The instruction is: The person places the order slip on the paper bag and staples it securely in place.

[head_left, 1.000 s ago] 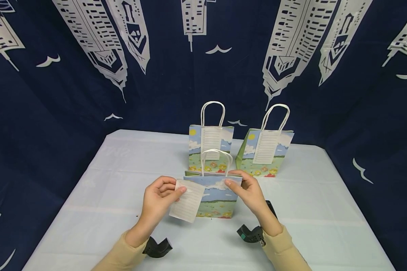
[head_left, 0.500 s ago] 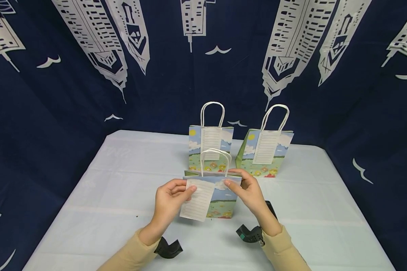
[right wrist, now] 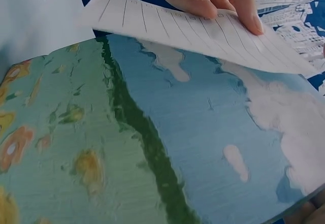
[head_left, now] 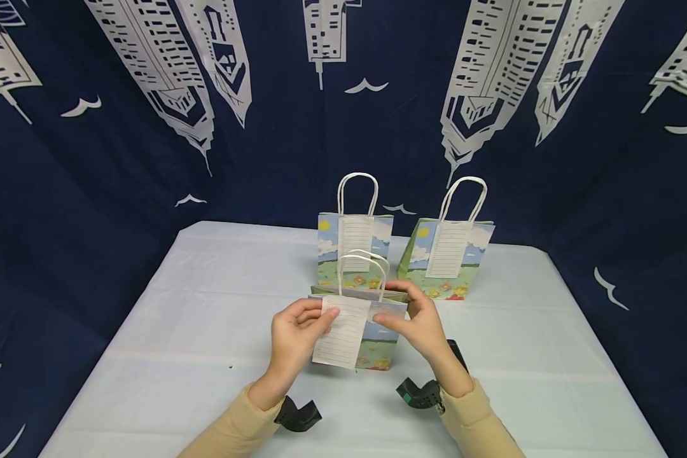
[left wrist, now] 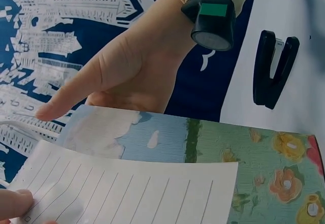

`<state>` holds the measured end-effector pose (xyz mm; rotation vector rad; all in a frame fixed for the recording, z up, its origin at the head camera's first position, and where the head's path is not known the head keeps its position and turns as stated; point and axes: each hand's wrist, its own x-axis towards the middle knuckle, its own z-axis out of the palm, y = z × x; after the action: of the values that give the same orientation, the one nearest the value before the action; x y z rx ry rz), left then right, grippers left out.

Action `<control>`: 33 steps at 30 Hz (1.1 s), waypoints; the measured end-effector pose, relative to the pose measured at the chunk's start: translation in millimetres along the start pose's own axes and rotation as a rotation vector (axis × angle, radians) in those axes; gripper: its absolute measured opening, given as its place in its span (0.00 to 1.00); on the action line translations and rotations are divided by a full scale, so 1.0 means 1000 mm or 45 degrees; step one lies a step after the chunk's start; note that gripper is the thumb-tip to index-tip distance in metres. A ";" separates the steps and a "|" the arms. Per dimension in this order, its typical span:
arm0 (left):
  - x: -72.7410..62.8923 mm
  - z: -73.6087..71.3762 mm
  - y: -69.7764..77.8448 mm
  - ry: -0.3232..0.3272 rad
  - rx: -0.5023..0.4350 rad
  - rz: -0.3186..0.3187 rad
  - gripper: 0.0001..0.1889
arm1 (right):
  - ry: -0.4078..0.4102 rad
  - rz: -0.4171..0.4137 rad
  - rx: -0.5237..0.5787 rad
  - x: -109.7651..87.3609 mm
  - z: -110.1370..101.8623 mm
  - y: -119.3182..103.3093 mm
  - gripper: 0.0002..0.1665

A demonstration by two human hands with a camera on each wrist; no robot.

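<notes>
My left hand (head_left: 298,334) pinches a white lined paper slip (head_left: 341,334) between thumb and fingers. It holds the slip in front of a small paper gift bag (head_left: 380,346), over the left part of its front. In the right wrist view the slip (right wrist: 198,36) stands slightly off the bag's printed face (right wrist: 142,127), at least along its near edge. My right hand (head_left: 420,321) holds the bag's upper right corner, thumb towards the front and fingers behind. The left wrist view shows that thumb (left wrist: 71,94) stretched out near the top edge.
Two similar gift bags, one at the back middle (head_left: 326,251) and one to its right (head_left: 478,254), stand behind, each with a lined slip on its front. A black stapler (left wrist: 274,71) lies on the white table (head_left: 206,356), beyond my right wrist. A dark patterned cloth (head_left: 298,140) hangs behind.
My left hand has moved right and slightly up, carrying the slip further across the bag's front. The right thumb has shifted slightly; that hand stays at the bag's corner.
</notes>
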<state>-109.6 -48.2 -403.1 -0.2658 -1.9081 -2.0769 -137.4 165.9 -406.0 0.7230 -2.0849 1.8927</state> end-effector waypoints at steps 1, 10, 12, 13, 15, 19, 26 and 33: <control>0.000 0.001 0.000 0.002 0.001 0.004 0.08 | 0.017 -0.004 -0.020 0.001 0.001 0.000 0.29; -0.003 0.004 -0.003 -0.020 -0.015 0.005 0.08 | 0.158 0.023 -0.199 0.007 0.013 -0.013 0.27; -0.004 0.005 -0.003 -0.038 -0.009 -0.004 0.08 | 0.165 0.025 -0.209 0.009 0.015 -0.020 0.24; -0.004 0.005 -0.004 -0.048 0.000 -0.012 0.08 | 0.168 0.029 -0.209 0.009 0.017 -0.024 0.22; -0.005 0.005 -0.004 -0.067 0.016 -0.022 0.09 | 0.173 0.044 -0.207 0.010 0.019 -0.031 0.20; -0.007 0.003 -0.004 -0.099 0.082 -0.009 0.10 | 0.178 0.067 -0.201 0.010 0.020 -0.034 0.18; -0.009 -0.005 0.032 -0.087 0.363 0.237 0.07 | 0.154 -0.041 -0.162 0.009 0.011 0.008 0.17; 0.001 -0.014 0.043 0.062 0.489 0.462 0.10 | 0.147 -0.028 -0.185 0.009 0.010 0.002 0.17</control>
<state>-94.3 -65.5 -363.7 -0.4282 -2.0042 -1.4445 -144.7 154.5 -404.6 0.5872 -2.1070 1.7068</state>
